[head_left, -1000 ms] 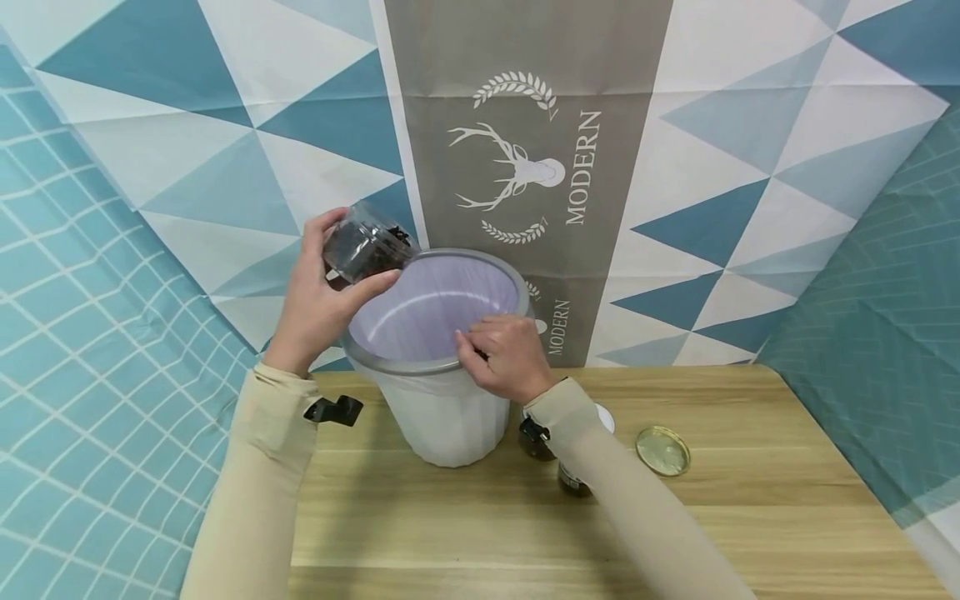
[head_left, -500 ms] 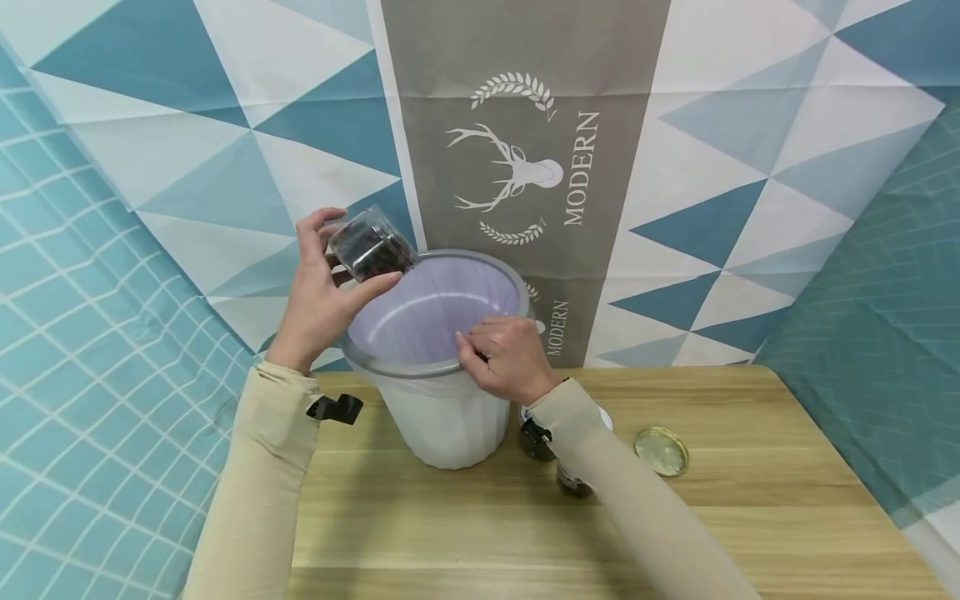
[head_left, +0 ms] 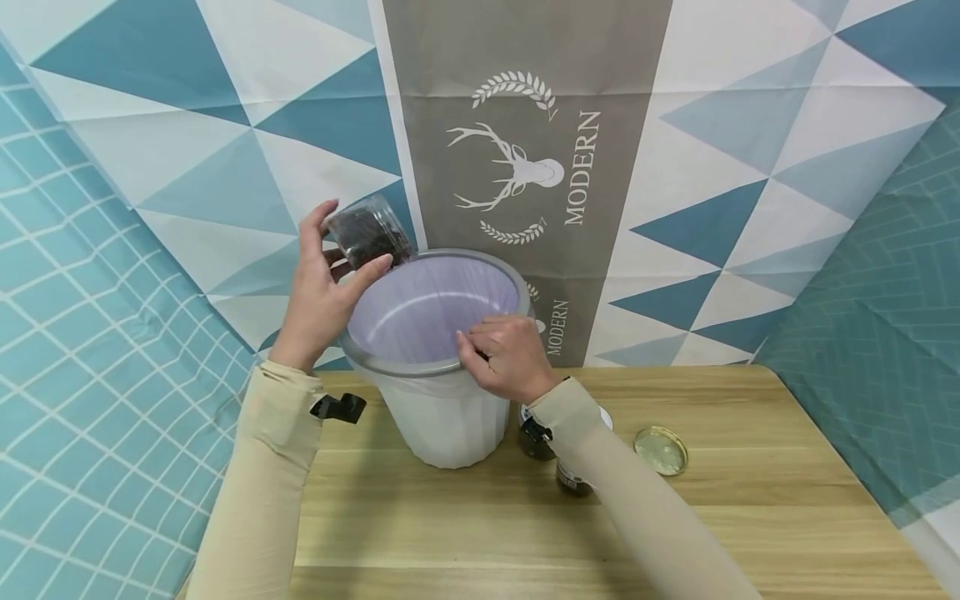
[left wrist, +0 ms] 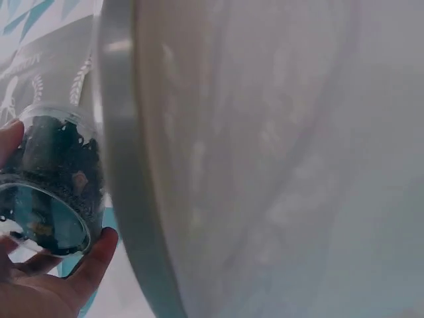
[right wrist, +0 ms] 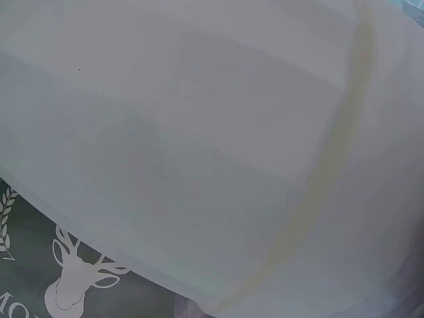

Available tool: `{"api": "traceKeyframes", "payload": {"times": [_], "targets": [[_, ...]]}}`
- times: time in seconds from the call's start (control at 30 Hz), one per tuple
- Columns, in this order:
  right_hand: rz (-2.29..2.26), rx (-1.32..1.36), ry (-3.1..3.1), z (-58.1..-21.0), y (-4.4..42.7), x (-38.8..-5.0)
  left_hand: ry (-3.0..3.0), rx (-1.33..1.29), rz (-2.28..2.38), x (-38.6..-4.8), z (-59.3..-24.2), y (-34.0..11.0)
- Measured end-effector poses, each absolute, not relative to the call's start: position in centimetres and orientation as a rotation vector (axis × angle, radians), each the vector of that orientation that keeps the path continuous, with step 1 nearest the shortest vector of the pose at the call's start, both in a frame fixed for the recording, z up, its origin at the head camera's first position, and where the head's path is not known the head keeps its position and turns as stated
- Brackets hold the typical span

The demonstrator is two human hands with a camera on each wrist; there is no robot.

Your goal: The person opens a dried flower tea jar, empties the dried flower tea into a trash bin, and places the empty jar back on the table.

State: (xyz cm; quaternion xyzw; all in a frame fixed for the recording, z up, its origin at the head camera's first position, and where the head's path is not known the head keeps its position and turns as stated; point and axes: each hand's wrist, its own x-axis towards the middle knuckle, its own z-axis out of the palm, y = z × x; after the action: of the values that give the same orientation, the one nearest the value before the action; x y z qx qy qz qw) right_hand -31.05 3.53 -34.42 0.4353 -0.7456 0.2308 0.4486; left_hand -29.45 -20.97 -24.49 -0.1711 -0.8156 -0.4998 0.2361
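Observation:
My left hand (head_left: 318, 279) grips a clear plastic jar (head_left: 369, 229) between thumb and fingers. Dark crinkled pieces fill part of it. The jar is tilted beside the far left of the grey rim of a white bin (head_left: 450, 417). In the left wrist view the jar (left wrist: 56, 175) lies close to that rim, with fingers (left wrist: 96, 262) beneath it. Curled into a fist, my right hand (head_left: 506, 354) sits at the bin's near right rim, and nothing shows in it. The right wrist view shows a white surface but not the hand.
A round gold-rimmed lid (head_left: 662, 451) lies on the wooden table (head_left: 750, 517). Two dark jars, one of them a dark jar (head_left: 573, 481) near the sleeve, are partly hidden by the right forearm. Patterned sheets (head_left: 712, 167) hang behind and at both sides.
The jar has turned in my left hand, and the thumb and fingers have shifted slightly upward. My right hand, the bin and the lid stay where they were.

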Motion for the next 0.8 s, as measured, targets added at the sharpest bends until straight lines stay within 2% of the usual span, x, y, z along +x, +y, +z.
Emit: {"api": "traceKeyframes", "payload": {"times": [0.8], "targets": [[0.576, 1.066, -1.856, -34.3, 3.45, -30.9, -2.26, -0.572, -1.159, -29.3, -24.44, -20.54]]}}
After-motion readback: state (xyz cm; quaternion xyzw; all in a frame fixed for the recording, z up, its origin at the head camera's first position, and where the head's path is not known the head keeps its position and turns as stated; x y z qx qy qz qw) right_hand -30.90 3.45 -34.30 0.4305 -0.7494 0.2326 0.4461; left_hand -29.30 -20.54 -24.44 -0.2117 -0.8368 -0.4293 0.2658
